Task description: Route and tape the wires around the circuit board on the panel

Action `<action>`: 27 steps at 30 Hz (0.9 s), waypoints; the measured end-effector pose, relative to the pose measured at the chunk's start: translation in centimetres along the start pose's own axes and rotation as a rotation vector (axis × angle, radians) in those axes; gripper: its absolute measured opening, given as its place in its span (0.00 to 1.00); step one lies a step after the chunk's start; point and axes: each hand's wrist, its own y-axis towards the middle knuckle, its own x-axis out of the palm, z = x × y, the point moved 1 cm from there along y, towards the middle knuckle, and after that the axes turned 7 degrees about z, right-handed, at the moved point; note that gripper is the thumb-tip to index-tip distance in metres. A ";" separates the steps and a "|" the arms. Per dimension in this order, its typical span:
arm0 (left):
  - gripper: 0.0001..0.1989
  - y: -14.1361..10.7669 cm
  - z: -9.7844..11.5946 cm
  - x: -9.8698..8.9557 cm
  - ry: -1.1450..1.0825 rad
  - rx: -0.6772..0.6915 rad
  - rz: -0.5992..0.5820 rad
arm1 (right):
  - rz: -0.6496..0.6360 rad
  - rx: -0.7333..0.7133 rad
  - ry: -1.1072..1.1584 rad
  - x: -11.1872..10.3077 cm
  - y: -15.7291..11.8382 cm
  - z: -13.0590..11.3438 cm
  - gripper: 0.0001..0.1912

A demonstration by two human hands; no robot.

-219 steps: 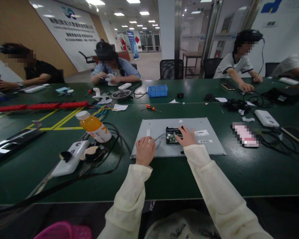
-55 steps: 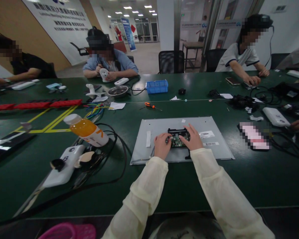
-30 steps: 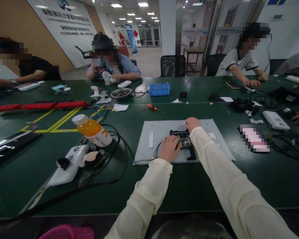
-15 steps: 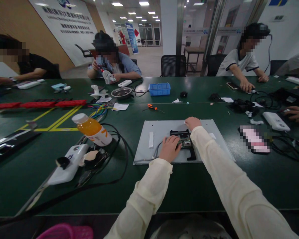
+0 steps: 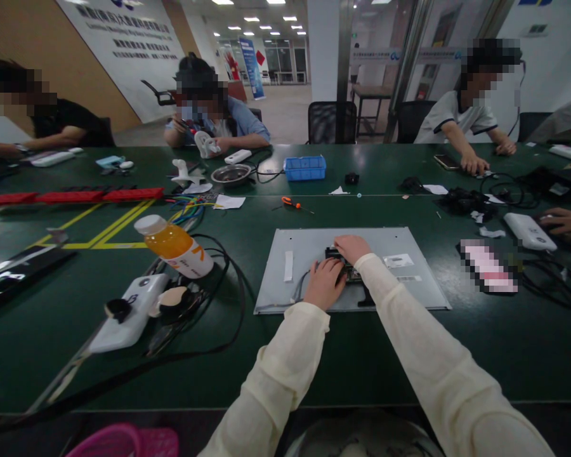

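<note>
PCB [image 5: 353, 276] + blk bracket [image 5: 365, 297] backed by flat panel [image 5: 423, 295]; prob. steadied by L hand [image 5: 323, 284] — R hand [image 5: 353, 247] bent at top edge; grasp can't be told, either hand.

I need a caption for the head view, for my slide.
Both hands work at a circuit board on a grey panel, an orange screwdriver lying beyond.

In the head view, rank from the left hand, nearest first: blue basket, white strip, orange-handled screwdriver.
From the left hand:
1. White strip, left, on the grey panel
2. Orange-handled screwdriver, beyond the panel
3. Blue basket, farther across the table
</note>
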 end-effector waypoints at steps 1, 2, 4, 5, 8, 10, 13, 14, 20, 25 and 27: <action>0.13 0.0 0.0 0.0 0.000 -0.001 -0.002 | -0.002 -0.010 0.004 0.1 -0.1 -0.1 0.14; 0.14 0.0 0.0 0.0 0.001 -0.002 -0.002 | -0.003 -0.019 0.006 0.2 -0.2 -0.1 0.14; 0.13 0.0 0.0 0.0 0.002 -0.002 0.000 | -0.004 -0.028 0.010 0.3 -0.3 -0.1 0.15; 0.13 0.0 0.0 0.0 0.002 -0.001 0.001 | -0.004 -0.030 0.012 0.4 -0.4 -0.1 0.15; 0.13 0.1 0.0 -0.1 -0.001 0.004 0.001 | -0.005 -0.030 0.023 0.4 -0.5 -0.1 0.16; 0.13 0.1 0.0 -0.1 -0.007 0.006 -0.005 | -0.003 -0.030 0.035 0.3 -0.6 -0.2 0.16; 0.14 0.1 0.0 -0.2 -0.012 0.003 -0.008 | -0.002 -0.032 0.055 0.2 -0.6 -0.2 0.15; 0.13 0.1 0.0 -0.2 -0.013 0.001 -0.007 | -0.002 -0.031 0.060 0.2 -0.6 -0.2 0.15; 0.14 0.1 0.0 -0.1 -0.010 -0.016 -0.019 | -0.007 -0.001 0.067 0.5 -0.6 -0.3 0.19; 0.14 0.1 0.0 -0.2 -0.007 -0.012 -0.011 | -0.004 0.006 0.081 0.8 -0.7 -0.3 0.19; 0.14 0.1 0.0 -0.2 -0.007 -0.013 -0.011 | 0.006 -0.002 0.106 0.9 -0.7 -0.2 0.18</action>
